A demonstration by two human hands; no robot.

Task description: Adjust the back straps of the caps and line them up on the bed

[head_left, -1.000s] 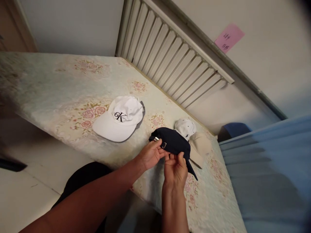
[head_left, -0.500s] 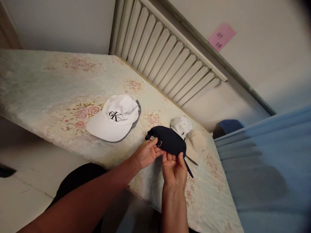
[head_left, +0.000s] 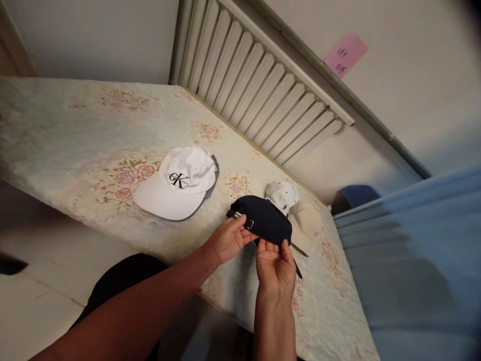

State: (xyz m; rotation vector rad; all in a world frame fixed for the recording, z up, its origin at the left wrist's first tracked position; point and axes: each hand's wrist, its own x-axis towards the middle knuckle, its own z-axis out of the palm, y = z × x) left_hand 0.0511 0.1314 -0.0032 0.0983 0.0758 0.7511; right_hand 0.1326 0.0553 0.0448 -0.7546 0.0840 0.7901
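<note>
Both my hands hold a dark navy cap (head_left: pixel 265 218) just above the flowered mattress (head_left: pixel 86 135). My left hand (head_left: pixel 227 238) pinches the cap's back strap by its metal buckle. My right hand (head_left: pixel 276 265) grips the cap's lower edge from underneath, fingers curled up around it. Its brim points down to the right. Right behind the navy cap lie a white dotted cap (head_left: pixel 282 194) and a beige cap (head_left: pixel 306 220).
A white cap with a black logo (head_left: pixel 176 184) lies on the mattress to the left, over something grey. A slatted bed rail (head_left: pixel 259 85) leans along the wall behind. Blue fabric (head_left: pixel 413 260) fills the right side. A pink note (head_left: pixel 345 52) sticks on the wall.
My right hand has shifted slightly right and down along the cap's edge, and its fingers have spread a little. The left hand keeps its hold on the strap.
</note>
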